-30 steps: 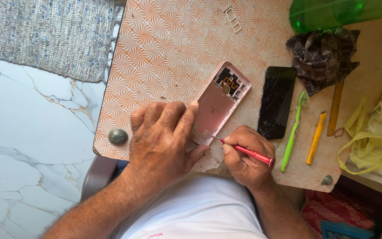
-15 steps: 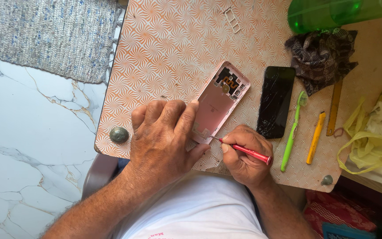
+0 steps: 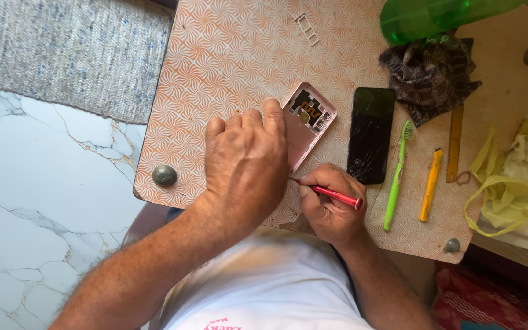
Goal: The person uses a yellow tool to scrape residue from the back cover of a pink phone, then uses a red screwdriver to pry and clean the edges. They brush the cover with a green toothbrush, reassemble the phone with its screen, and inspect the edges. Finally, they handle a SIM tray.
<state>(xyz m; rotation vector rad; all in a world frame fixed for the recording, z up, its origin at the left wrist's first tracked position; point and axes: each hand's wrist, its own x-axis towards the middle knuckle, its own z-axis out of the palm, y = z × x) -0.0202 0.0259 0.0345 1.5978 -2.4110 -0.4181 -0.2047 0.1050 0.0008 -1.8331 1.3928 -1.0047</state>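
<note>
The left hand [image 3: 245, 162] lies flat and palm-down over the lower part of a pink phone back housing [image 3: 305, 125], fingers [image 3: 273, 116] spread and pressing rather than curled around anything; it pins the housing to the patterned bench [image 3: 227, 55] near the front edge. The right hand [image 3: 331, 205] has its fingers closed in a pencil grip on a red precision screwdriver [image 3: 331, 194], whose tip points left toward the housing's lower end and disappears just under the edge of the left hand; the contact point itself is hidden. The housing's camera end is uncovered and shows dark internal parts. To do this step well, judgement suggests holding the driver as near upright over the fastener as the wrist allows, with light downward load and slow turns, since the present shallow angle could let the tip slip out. The left hand should hold firm so the housing does not rotate. Just right of the housing lies a black phone with a cracked screen [image 3: 371, 134], apart from it; beyond that, a green toothbrush [image 3: 398, 177] and a yellow tool [image 3: 430, 183]. A small white frame part [image 3: 308, 29] sits well up the bench.
</note>
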